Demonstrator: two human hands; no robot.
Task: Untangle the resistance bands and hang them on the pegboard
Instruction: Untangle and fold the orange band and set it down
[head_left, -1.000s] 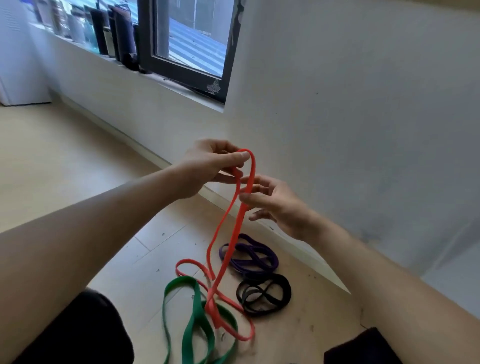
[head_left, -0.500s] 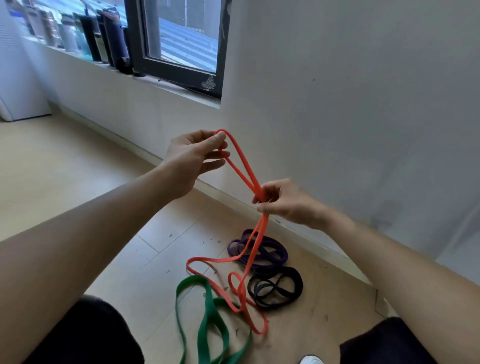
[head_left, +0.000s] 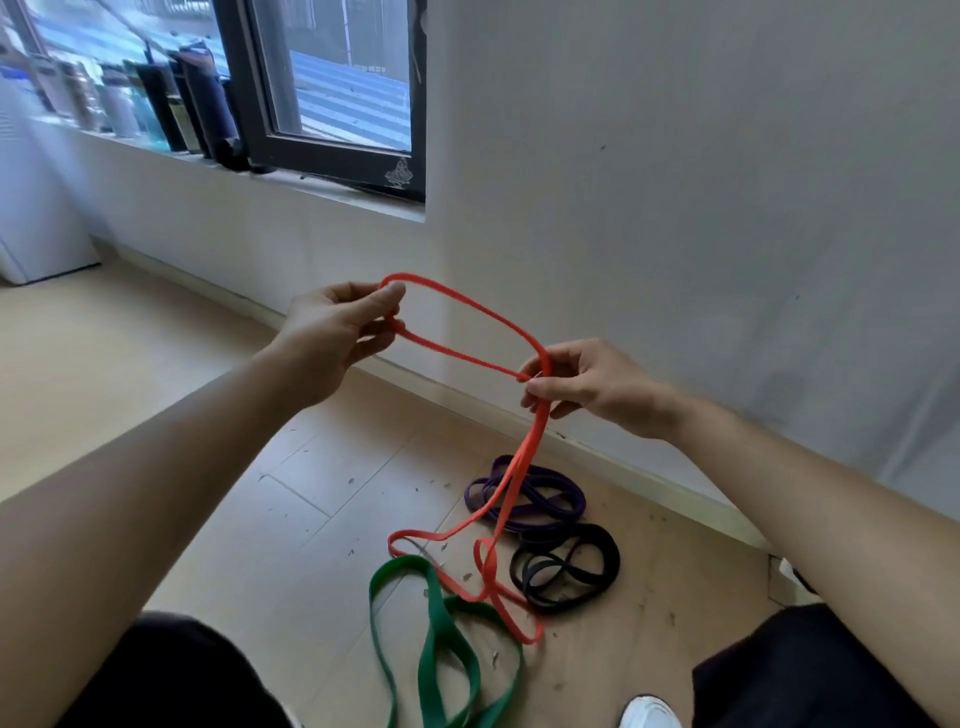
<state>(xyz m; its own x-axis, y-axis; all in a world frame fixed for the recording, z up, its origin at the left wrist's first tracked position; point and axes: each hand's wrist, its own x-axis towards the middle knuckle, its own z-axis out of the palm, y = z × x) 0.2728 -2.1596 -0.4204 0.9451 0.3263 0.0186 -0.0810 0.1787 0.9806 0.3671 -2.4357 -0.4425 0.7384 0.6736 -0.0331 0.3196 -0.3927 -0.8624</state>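
An orange-red resistance band (head_left: 467, 306) is held up in both hands. My left hand (head_left: 332, 332) pinches its top end, and my right hand (head_left: 587, 384) pinches both strands lower down, so a wide loop is stretched between them. The rest of the band hangs to the floor and lies in loops there. A green band (head_left: 434, 639) lies on the floor under its lower end. A purple band (head_left: 550, 493) and a black band (head_left: 587, 566) lie coiled near the wall. No pegboard is in view.
A white wall (head_left: 675, 208) with a baseboard runs behind the bands. A dark-framed window (head_left: 332, 104) sits at the upper left, with bottles (head_left: 156, 104) along its sill. My dark-clothed knees (head_left: 182, 675) and a white shoe (head_left: 649, 714) are at the bottom edge.
My hands have moved apart, left hand up and left, right hand to the right, spreading the top of the orange-red band from a narrow fold into a wide loop.
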